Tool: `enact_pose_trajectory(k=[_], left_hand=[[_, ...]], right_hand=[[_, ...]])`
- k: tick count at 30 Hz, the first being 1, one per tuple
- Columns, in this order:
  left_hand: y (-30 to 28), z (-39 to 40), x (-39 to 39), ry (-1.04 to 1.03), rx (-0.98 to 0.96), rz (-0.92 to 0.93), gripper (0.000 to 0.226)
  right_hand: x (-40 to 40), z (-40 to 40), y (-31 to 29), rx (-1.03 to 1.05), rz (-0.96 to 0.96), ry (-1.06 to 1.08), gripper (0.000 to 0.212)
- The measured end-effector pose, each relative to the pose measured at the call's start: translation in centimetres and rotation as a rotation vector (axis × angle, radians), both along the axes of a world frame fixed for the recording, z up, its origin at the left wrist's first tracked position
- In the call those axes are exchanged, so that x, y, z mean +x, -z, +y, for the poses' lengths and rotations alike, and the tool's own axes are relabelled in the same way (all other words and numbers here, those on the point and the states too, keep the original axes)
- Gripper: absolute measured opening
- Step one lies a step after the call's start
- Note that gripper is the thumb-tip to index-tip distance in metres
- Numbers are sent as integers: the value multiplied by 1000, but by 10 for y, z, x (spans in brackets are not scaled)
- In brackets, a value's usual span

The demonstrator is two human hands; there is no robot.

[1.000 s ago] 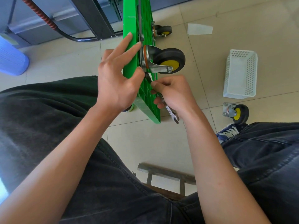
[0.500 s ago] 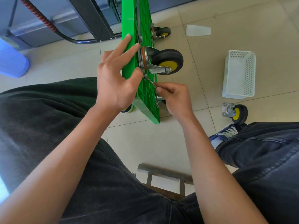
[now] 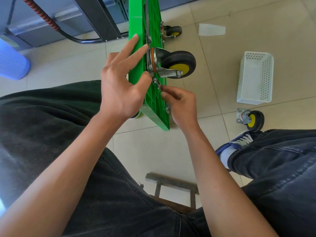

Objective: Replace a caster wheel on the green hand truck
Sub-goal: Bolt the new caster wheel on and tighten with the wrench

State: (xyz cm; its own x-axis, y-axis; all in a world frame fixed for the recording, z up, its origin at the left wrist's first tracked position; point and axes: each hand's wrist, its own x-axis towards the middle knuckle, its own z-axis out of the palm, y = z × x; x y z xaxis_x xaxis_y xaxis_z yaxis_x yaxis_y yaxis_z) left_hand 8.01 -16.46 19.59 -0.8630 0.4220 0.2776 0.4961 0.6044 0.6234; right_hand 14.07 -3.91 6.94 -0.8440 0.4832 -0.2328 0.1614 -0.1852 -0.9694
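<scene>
- The green hand truck (image 3: pixel 154 103) stands on its edge on the tiled floor (image 3: pixel 222 69), running from the centre of the view up toward 12 o'clock.
- A caster wheel (image 3: pixel 177 65), black tyre with a yellow hub, sits bolted to the truck's ribbed underside, sticking out toward 3 o'clock.
- The left hand (image 3: pixel 119 89) rests against the truck's flat face; its fingers are spread and straight, pointing to 1 o'clock, with the thumb at the edge by the caster's mounting plate.
- The right hand (image 3: pixel 181 103), at 5 o'clock from the caster, pinches a small wrench (image 3: pixel 159 86) between thumb and curled fingers, its head at a bolt just below the plate.
- A second mounted caster (image 3: pixel 172 31) shows farther up the truck at 12 o'clock.
- A loose caster (image 3: pixel 251 119) lies on the floor at 4 o'clock, just below a white perforated basket (image 3: pixel 254 77).
- A blue sneaker (image 3: pixel 234 147) touches the floor near the loose caster.
</scene>
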Motion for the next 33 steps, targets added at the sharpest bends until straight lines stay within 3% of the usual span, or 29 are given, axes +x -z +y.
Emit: enact_pose_trajectory(k=[11,20,23,28,33], left_hand=[[1,0,1,-2,2,12,54],[1,0,0,-7,-1,12,54],[0,-1,0,-11,-2,8,55],[0,-1,0,-16,-3,1,55],[-1,-1,0,-9,-8,-9,55]], right_hand=[[-4,-8,-4,-66,-20,20,24],[-2,-11,-23,64,-76,22,15],[-3,-7,-38,147,-134,-40,13],[-9,9,-71,312,-225,-251,28],[-5,16,-76,203,-246,-308,22]])
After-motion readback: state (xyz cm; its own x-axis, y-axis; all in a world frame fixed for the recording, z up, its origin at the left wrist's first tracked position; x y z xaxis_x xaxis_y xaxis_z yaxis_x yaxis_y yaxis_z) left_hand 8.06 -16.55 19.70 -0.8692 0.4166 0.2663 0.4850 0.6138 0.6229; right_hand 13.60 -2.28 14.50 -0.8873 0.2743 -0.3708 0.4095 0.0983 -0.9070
